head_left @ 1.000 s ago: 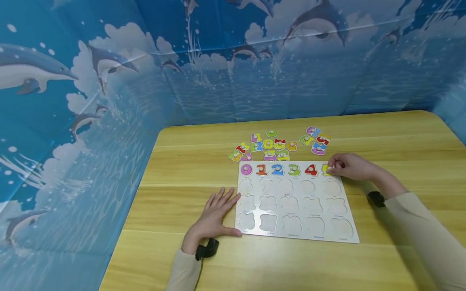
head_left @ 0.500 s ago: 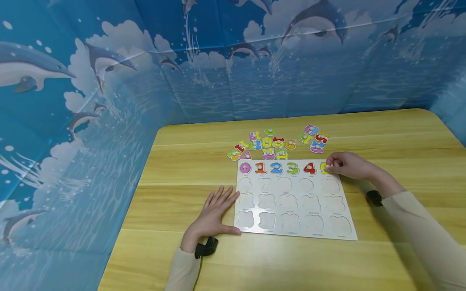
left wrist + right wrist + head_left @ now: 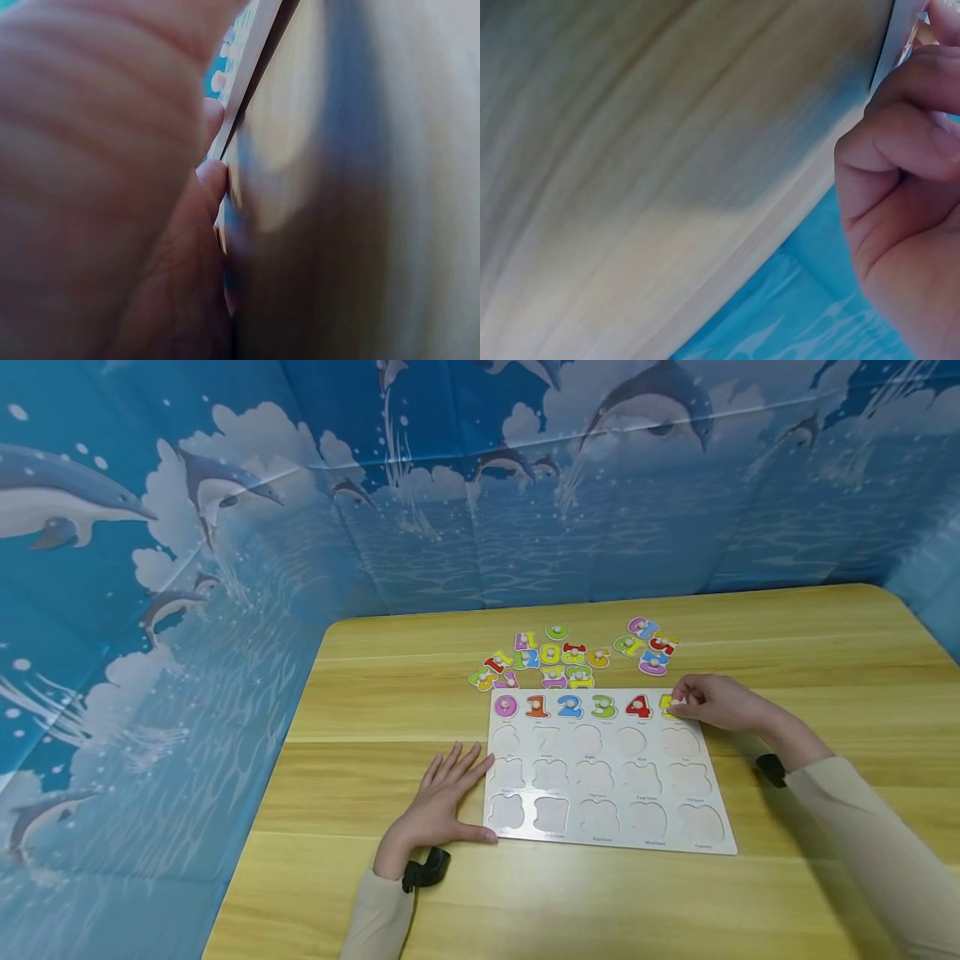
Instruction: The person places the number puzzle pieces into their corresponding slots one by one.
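Head view: right hand [image 3: 718, 702] pinches yellow 5 [image 3: 664, 705], best pressed level; spread left hand [image 3: 438, 810] braces board [image 3: 610, 747] from table's [image 3: 337, 793] left-edge side.

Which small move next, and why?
Probably have the right grip press the yellow 5 gently down: it is pinched at the top row's right end, whether it sits flush is hidden, and the left grip touches the board along its left edge.
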{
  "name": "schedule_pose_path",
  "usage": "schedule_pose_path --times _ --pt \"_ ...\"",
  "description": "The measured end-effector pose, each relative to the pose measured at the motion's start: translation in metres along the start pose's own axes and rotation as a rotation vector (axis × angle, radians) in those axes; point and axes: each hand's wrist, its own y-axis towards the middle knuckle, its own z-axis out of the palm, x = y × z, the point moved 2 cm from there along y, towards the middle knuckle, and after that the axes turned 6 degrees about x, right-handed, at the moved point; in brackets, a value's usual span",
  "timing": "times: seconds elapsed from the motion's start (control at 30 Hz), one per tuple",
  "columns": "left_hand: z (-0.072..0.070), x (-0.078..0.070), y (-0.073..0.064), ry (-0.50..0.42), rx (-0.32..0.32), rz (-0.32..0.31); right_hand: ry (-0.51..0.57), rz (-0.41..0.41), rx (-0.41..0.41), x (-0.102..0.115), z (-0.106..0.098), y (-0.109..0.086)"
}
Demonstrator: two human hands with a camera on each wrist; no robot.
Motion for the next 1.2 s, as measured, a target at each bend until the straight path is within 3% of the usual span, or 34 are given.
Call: schedule_pose_path --times 0.3,0.7,0.93,1.2 --pt "-0.002 0.001 -0.001 0.005 0.016 -0.018 -0.116 0.043 -0.014 0.016 -0.009 0.018" --pt "0.001 0.000 0.003 0.004 0.013 0.005 -0.190 0.097 -0.128 0.051 -0.006 0.088" --pt "0.000 -0.002 0.003 0.007 0.022 -0.005 -0.213 0.163 -0.122 0.056 -0.001 0.105" --pt "0.000 0.000 0.000 0.015 0.016 -0.012 -0.275 0.146 -0.114 0.062 0.003 0.116"
